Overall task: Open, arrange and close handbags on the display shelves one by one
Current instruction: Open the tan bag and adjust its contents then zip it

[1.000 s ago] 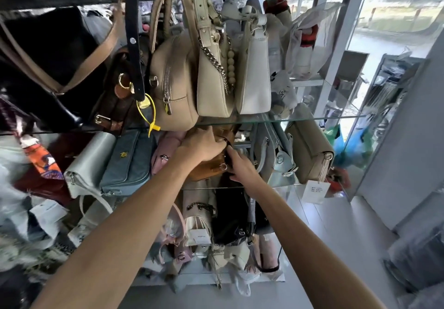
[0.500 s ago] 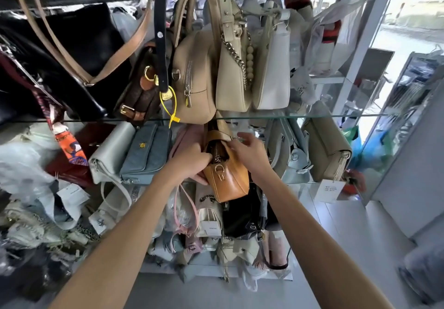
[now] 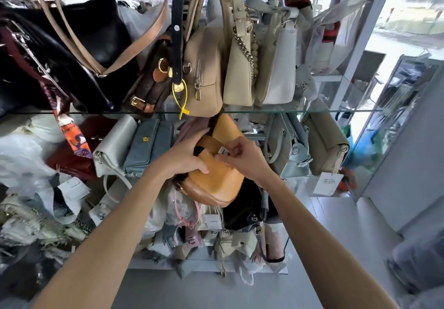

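1. Both hands on tan bag (image 3: 216,178), held in front of the middle shelf, just under the glass shelf (image 3: 312,111).
2. Left hand (image 3: 185,157) grips the bag's left side, fingers curled over the top edge, thumb on the front face.
3. Right hand (image 3: 242,158) pinches at the metal clasp (image 3: 222,150) by the strap (image 3: 211,144); fingers curled.
4. Bag's long axis runs from upper right down to lower left, mouth facing up toward the hands. Clasp sits between the hands, nearer the right.
5. Judgement: opening step; right hand works the clasp while left steadies.
6. Around: grey wallet (image 3: 146,147) to the left, beige bag (image 3: 204,73) hanging above.
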A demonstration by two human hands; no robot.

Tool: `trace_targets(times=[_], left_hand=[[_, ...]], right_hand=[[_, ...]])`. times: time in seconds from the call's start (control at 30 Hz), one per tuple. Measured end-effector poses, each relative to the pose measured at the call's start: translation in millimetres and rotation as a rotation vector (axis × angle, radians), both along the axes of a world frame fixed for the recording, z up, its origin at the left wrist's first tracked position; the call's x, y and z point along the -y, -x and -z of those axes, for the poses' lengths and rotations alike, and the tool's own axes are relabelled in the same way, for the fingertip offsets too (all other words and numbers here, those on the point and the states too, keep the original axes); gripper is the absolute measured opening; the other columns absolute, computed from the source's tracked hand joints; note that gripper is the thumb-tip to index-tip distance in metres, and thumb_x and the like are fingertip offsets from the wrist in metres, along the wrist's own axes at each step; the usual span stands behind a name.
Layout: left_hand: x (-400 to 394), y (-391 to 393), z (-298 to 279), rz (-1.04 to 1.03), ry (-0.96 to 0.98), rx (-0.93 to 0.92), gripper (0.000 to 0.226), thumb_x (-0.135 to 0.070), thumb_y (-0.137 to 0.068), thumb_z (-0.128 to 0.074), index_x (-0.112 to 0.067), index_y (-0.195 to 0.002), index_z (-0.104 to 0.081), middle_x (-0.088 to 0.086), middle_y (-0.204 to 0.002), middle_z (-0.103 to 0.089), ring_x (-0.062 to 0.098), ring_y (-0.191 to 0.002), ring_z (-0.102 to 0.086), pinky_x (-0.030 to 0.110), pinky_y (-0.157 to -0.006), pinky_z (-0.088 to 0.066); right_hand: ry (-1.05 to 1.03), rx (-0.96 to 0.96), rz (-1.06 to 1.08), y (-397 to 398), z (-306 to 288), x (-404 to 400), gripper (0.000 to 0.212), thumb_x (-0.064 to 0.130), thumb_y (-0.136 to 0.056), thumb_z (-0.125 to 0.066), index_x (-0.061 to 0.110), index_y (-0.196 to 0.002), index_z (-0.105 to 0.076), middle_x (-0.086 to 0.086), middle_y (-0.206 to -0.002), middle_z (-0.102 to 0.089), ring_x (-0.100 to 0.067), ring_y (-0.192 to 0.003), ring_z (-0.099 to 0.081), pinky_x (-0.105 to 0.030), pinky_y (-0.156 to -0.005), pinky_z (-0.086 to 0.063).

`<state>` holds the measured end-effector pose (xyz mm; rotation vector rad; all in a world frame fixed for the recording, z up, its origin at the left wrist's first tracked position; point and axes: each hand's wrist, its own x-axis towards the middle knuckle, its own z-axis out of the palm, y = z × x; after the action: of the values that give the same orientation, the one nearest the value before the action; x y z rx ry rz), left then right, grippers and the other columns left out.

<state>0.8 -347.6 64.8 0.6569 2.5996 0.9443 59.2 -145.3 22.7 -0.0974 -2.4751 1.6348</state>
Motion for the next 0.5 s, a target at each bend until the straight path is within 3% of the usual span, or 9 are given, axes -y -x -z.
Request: trace_targets(times=[0.07,0.13,0.23,0.33,0.5], left_hand=[[10.0,-1.4,-3.7,-0.002,-0.066,-0.015,0.117,-0.017,-0.068,-0.090,-0.054,-0.156,-0.024,-0.017,-0.168,-0.020,0.014,-0.151,-0.029,0.036,-0.115,-0.039],[13.7,-7.2,-6.3,-0.056,-0.093,-0.157,0.106,-0.016,-0.073,-0.090,-0.051,-0.154,-0.032,-0.015,-0.161,-0.038,0.014,-0.144,-0.041,0.033,-0.107,-0.041],[9.3,-18.7,0.4,-0.083,0.066,-0.487,0.085,-0.027,-0.079,-0.086,-0.049,-0.149,-0.041,-0.007,-0.146,-0.054,0.021,-0.134,-0.053,0.047,-0.107,-0.046],[7.5,-22.8,9.9,-0.068,0.184,-0.572,0.076,-0.026,-0.087,-0.075,-0.053,-0.149,-0.040,-0.004,-0.137,-0.052,0.023,-0.132,-0.050,0.051,-0.105,-0.044],[5.0,-31.0,22.2,0.045,0.183,-0.705,0.064,-0.021,-0.094,-0.061,-0.043,-0.152,-0.044,-0.001,-0.160,-0.036,0.027,-0.148,-0.034,0.052,-0.115,-0.034]], right_hand=[[0.041,0.027,-0.087,-6.2,1.1,2.2,0.043,0.030,-0.081,-0.089,0.013,-0.096,-0.052,-0.015,-0.075,-0.070,-0.017,-0.063,-0.070,-0.035,-0.063,-0.058],[0.110,0.022,-0.102,-12.2,-0.6,6.6,0.039,0.024,-0.087,-0.084,0.010,-0.099,-0.050,-0.018,-0.073,-0.071,-0.023,-0.064,-0.072,-0.038,-0.064,-0.062],[0.217,-0.024,-0.068,-15.7,2.2,13.3,0.033,0.014,-0.091,-0.079,0.010,-0.107,-0.051,-0.022,-0.080,-0.073,-0.028,-0.069,-0.073,-0.047,-0.073,-0.064],[0.306,-0.017,-0.116,-20.0,5.1,13.9,0.031,0.004,-0.093,-0.074,0.006,-0.116,-0.053,-0.015,-0.084,-0.076,-0.026,-0.075,-0.074,-0.040,-0.075,-0.063],[0.525,0.028,-0.115,-28.7,12.7,12.0,0.032,-0.001,-0.101,-0.059,0.005,-0.132,-0.057,-0.017,-0.100,-0.078,-0.026,-0.093,-0.075,-0.034,-0.086,-0.060]])
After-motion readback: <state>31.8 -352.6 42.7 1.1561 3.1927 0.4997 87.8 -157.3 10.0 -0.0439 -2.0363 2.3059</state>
